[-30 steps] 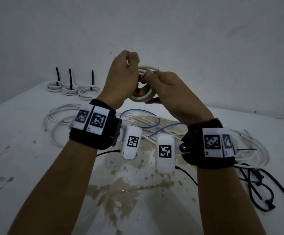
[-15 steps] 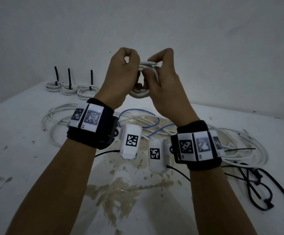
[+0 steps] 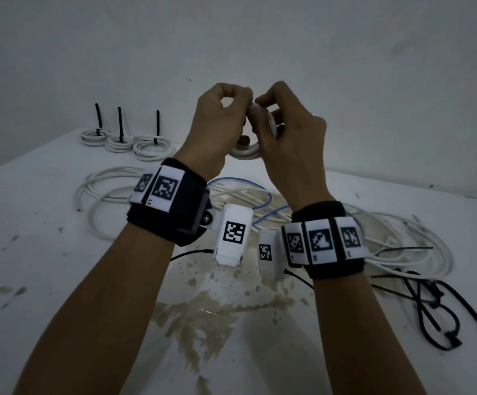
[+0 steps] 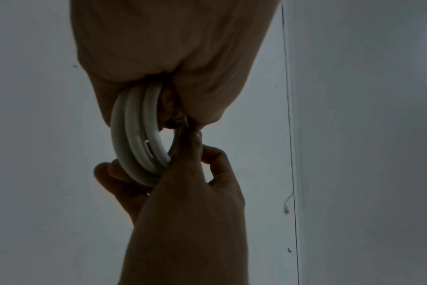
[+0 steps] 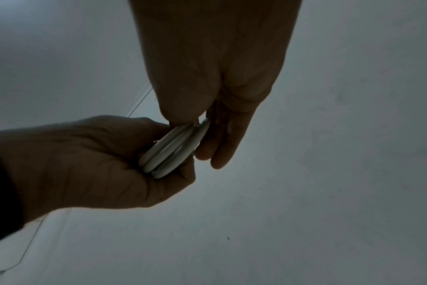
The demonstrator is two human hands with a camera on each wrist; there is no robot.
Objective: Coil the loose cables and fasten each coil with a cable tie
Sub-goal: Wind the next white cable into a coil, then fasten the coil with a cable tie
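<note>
Overhead, a white cable coil [image 3: 245,152] is gripped by the left hand [image 3: 220,124] and pinched by the right hand [image 3: 285,138] fingers [image 4: 195,146] above the desk [image 3: 46,252].

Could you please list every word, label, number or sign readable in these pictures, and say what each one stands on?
No words, brands or numbers can be read in any view.
Left wristband: black-and-white square code markers, patterns only, no text.
Right wristband: the same kind of markers, no text.
Two white wrist camera housings: one code marker each, no text.
Coil, tied coils, table: nothing printed that I can see.
</note>
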